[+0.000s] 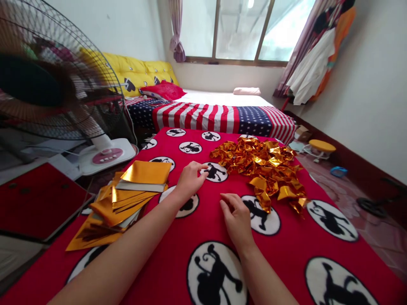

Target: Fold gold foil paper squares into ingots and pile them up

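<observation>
My left hand (191, 178) hovers over or rests on the red cloth (206, 212), with thumb and index finger apart and nothing visible between them. Closer to me, my right hand (237, 217) has its fingers loosely bent, the thumb a little away from them, and no object shows in it. Left of my left hand lies a fanned stack of gold foil paper sheets (146, 173), some showing pale grey undersides. A heap of folded, crumpled gold foil pieces (254, 156) spreads across the right of the cloth, nearest to my right hand at its lower edge.
A standing fan (104, 154) is at the left, beside a red-topped box or cabinet (41, 199). Beyond the cloth is a bed with a striped, starred cover (197, 116). A yellow stool (321, 146) stands on the floor at right, near a blue item (338, 171).
</observation>
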Motion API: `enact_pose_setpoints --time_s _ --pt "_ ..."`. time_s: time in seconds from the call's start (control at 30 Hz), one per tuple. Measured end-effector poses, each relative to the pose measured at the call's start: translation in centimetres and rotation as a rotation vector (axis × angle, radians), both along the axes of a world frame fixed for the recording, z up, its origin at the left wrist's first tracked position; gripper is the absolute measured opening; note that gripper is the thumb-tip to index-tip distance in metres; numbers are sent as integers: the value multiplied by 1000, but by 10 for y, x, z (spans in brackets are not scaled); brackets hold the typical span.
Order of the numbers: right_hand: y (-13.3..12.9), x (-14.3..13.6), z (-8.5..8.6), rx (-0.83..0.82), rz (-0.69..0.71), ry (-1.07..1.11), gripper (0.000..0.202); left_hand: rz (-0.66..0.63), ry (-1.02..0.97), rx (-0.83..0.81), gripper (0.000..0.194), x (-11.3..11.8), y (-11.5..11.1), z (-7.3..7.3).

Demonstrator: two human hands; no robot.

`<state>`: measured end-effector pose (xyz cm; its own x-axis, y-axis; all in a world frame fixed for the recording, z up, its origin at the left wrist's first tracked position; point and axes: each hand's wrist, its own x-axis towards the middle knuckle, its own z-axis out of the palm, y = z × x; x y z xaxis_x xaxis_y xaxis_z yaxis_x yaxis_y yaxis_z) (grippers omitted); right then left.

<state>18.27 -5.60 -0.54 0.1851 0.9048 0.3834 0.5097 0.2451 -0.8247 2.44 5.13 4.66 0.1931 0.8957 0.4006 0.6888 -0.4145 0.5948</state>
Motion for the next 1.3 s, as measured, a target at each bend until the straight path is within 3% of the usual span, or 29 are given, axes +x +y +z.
enact_pose_setpoints --time_s 0.07,0.17,0.27,0.4,0.53,0.7,0.9,1.0,1.1,1.17,1.23,1.3 --pt "-1 0 1 3 5 0 19 14 80 96 25 -29 -15 14" --pt "-1 -1 1 9 5 -9 19 227 218 167 34 -79 -23 20" --pt "-1 -2 1 19 3 -21 19 459 415 117 51 -122 -18 2" --pt "-1 -2 0 25 -1 -29 19 549 562 -92 71 -147 -9 -36" --pt "-1 -2 0 24 7 -33 19 543 663 -106 64 -149 -7 -52" --pt "-1 -2 0 21 8 -37 18 506 600 -51 48 -151 -7 -49" --pt "-2 -2 1 23 9 -37 18 505 388 51 39 -150 -11 -50" --pt "-1 -2 1 24 9 -38 18 530 219 137 35 -145 -21 -36" --pt "0 -2 1 30 9 -34 18 510 48 246 34 -130 -33 -7" --pt "0 -3 1 38 5 -8 18 524 -149 219 36 -112 -38 14" --pt "-2 -4 2 40 -6 51 18 361 -434 44 36 -90 -41 27" --pt "-4 -5 3 28 -11 146 23 126 -664 -296 40 -65 -42 31"
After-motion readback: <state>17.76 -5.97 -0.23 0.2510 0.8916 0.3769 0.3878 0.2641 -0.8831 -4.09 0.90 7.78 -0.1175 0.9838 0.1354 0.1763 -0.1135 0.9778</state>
